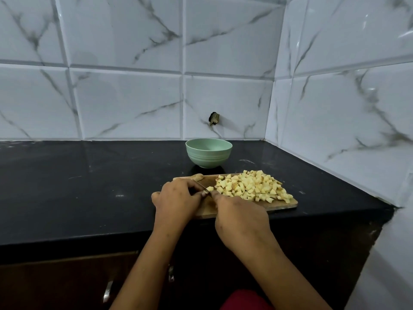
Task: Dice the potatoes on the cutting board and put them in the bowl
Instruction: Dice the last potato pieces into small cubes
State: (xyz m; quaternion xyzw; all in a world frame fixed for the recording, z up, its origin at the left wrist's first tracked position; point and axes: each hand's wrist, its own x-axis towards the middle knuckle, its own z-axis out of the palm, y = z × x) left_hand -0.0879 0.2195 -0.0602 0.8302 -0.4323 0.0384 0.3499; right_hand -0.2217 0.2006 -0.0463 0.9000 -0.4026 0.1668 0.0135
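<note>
A wooden cutting board [282,205] lies near the counter's front edge. A big heap of diced potato [252,186] covers its right half. An uncut potato piece [197,176] sits at the board's far left corner. My right hand [240,217] grips a knife [205,189], whose blade points left and away, beside one small potato cube [210,188]. My left hand [176,199] is curled over the board's left part, fingertips against the blade, pinning a potato piece that is mostly hidden. The green bowl [209,158] stands just behind the board, and no potato shows in it.
The black counter [78,186] stretches to the left. White marble-look tiled walls close the back and the right side, forming a corner behind the bowl. Dark cabinet fronts with a metal handle [107,291] sit below the counter edge.
</note>
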